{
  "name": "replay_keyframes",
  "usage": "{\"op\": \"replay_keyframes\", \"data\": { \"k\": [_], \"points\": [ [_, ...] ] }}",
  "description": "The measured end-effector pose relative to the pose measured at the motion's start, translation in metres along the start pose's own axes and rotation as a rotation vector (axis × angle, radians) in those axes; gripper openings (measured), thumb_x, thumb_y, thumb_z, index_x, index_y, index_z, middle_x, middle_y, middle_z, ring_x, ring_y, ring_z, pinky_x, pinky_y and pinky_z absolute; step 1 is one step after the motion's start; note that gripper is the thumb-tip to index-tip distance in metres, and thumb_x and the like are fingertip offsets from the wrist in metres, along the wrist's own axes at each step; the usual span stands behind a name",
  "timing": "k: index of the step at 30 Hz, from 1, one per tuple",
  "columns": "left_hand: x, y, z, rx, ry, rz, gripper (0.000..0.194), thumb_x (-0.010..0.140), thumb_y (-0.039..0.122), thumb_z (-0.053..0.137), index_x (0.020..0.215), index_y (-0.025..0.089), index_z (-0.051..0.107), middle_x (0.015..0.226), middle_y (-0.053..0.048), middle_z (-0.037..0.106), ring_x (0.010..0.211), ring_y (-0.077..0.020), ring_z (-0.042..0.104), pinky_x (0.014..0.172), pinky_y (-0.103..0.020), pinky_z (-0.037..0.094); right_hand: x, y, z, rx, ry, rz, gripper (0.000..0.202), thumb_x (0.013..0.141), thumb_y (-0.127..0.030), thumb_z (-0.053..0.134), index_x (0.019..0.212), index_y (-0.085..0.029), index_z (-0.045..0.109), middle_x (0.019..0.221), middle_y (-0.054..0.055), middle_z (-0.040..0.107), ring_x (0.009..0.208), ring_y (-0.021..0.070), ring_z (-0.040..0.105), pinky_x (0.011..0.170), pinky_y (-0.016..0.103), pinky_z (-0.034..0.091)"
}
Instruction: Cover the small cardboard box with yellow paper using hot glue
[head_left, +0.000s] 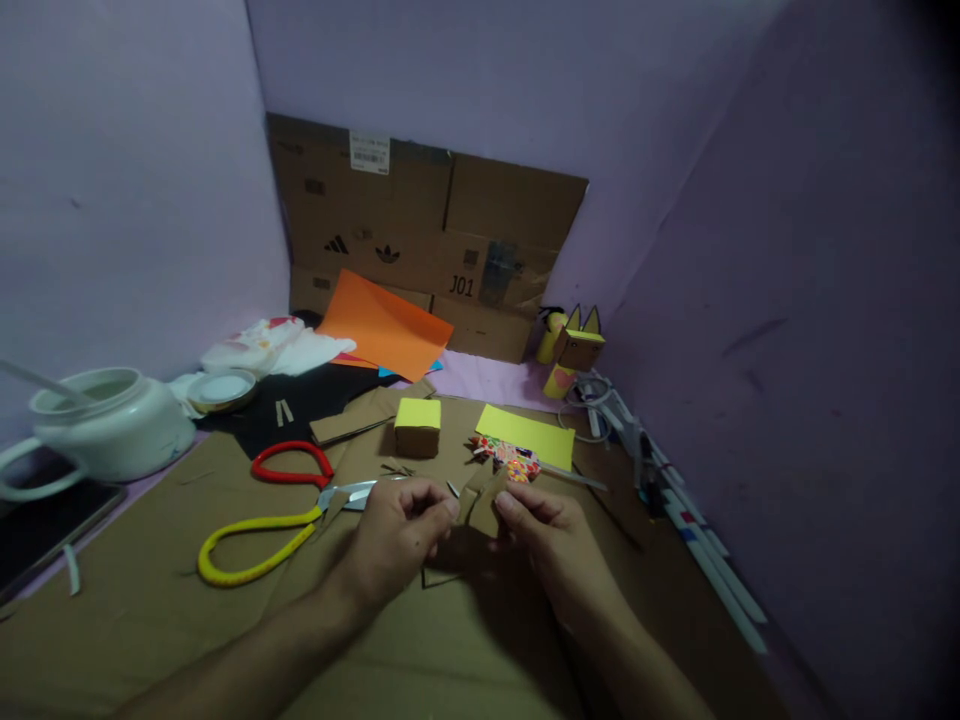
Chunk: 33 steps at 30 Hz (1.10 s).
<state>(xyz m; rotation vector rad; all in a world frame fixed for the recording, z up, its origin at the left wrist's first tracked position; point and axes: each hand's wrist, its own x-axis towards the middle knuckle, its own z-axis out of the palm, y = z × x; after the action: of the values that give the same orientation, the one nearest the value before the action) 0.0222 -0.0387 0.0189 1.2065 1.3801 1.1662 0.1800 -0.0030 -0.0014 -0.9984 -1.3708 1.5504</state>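
Between thumb and fingers, my right hand [555, 535] pinches a small piece of brown cardboard [487, 510] with a notched or folded upper end. My left hand [405, 535] is closed in a pinch just left of that piece; what its fingertips hold, if anything, is too small to name. Beside my left hand lie large scissors with one red and one yellow handle [255, 552], their blades partly behind the hand. Beyond my hands stands a small cardboard box with a yellow top [418, 432]. A flower-patterned object [514, 458] rests against yellow paper [529, 432].
At left, a white pot [112, 430] stands by a dark phone-like slab [56, 525]. Orange paper [386, 325] leans near a large cardboard sheet [405, 230] at the wall. A cardboard animal figure [579, 352] and white sticks [709, 560] are at right. Cardboard covers the work surface.
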Motion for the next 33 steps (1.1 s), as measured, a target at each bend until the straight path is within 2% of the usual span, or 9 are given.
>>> {"op": "replay_keyframes", "data": {
  "k": [3,7,12,16,20,23,26,30,33],
  "points": [
    [-0.002,-0.002,0.001,-0.015,-0.042,-0.017,0.026,0.067,0.036,0.055,0.051,0.016,0.052,0.04,0.005,0.044,0.035,-0.0063,0.035,0.037,-0.02,0.026,0.0,0.0,0.001,-0.032,-0.021,-0.004,0.028,0.074,-0.036,0.063,0.056,-0.016,0.057,0.051,-0.003,0.046,0.049,0.0103,0.044,0.049,0.022,0.038],
    [-0.002,-0.003,0.003,-0.019,-0.084,-0.061,0.026,0.068,0.038,0.055,0.053,0.016,0.053,0.038,0.005,0.045,0.03,-0.006,0.033,0.034,-0.02,0.023,0.0,-0.001,0.003,-0.031,0.024,0.007,0.026,0.071,-0.039,0.066,0.06,-0.015,0.06,0.048,-0.005,0.046,0.044,0.0083,0.04,0.046,0.021,0.033],
    [-0.001,-0.005,0.005,-0.04,-0.119,-0.054,0.029,0.066,0.041,0.056,0.054,0.014,0.055,0.039,0.003,0.049,0.036,-0.0072,0.039,0.038,-0.019,0.028,0.0,0.0,0.005,-0.061,0.101,-0.024,0.029,0.068,-0.041,0.067,0.059,-0.015,0.06,0.048,-0.005,0.044,0.045,0.0081,0.037,0.045,0.02,0.031],
    [-0.003,-0.007,0.005,-0.036,-0.189,-0.039,0.035,0.071,0.047,0.051,0.062,0.014,0.056,0.045,0.002,0.05,0.039,-0.0081,0.04,0.04,-0.02,0.028,-0.001,0.001,0.006,-0.093,0.121,-0.027,0.029,0.068,-0.041,0.066,0.058,-0.015,0.059,0.051,-0.003,0.046,0.046,0.0093,0.039,0.045,0.021,0.035],
    [-0.007,-0.008,0.007,0.068,-0.158,0.064,0.025,0.069,0.038,0.056,0.059,0.015,0.052,0.053,0.002,0.046,0.05,-0.0105,0.041,0.046,-0.022,0.03,-0.006,-0.001,0.009,-0.178,0.117,-0.074,0.025,0.069,-0.038,0.065,0.06,-0.015,0.062,0.053,-0.001,0.052,0.048,0.0114,0.045,0.047,0.023,0.038],
    [-0.008,-0.008,0.008,0.126,-0.144,0.045,0.023,0.07,0.034,0.052,0.055,0.016,0.049,0.05,0.003,0.043,0.049,-0.0109,0.038,0.046,-0.023,0.028,-0.008,-0.005,0.011,-0.207,0.095,-0.108,0.023,0.069,-0.037,0.065,0.064,-0.014,0.066,0.056,0.001,0.057,0.051,0.013,0.048,0.048,0.024,0.04],
    [-0.009,-0.006,0.007,0.117,-0.164,0.041,0.022,0.07,0.033,0.052,0.056,0.015,0.052,0.051,0.003,0.044,0.05,-0.0108,0.038,0.047,-0.023,0.028,-0.008,-0.007,0.01,-0.138,0.091,-0.11,0.022,0.067,-0.036,0.067,0.072,-0.014,0.068,0.06,0.002,0.061,0.05,0.0123,0.048,0.048,0.024,0.04],
    [-0.011,-0.004,0.007,0.12,-0.204,0.057,0.021,0.071,0.031,0.052,0.062,0.014,0.057,0.056,0.001,0.05,0.054,-0.0118,0.041,0.05,-0.023,0.031,-0.007,-0.007,0.008,-0.072,0.059,-0.102,0.023,0.069,-0.037,0.068,0.068,-0.014,0.068,0.056,0.0,0.058,0.049,0.0108,0.046,0.048,0.023,0.037],
    [-0.012,-0.005,0.008,0.122,-0.187,0.047,0.021,0.071,0.032,0.051,0.057,0.016,0.051,0.053,0.002,0.044,0.052,-0.0114,0.039,0.048,-0.024,0.029,-0.007,-0.005,0.008,-0.04,0.066,-0.083,0.022,0.068,-0.036,0.069,0.066,-0.014,0.067,0.054,-0.001,0.055,0.048,0.0097,0.044,0.048,0.022,0.036]
  ]
}}
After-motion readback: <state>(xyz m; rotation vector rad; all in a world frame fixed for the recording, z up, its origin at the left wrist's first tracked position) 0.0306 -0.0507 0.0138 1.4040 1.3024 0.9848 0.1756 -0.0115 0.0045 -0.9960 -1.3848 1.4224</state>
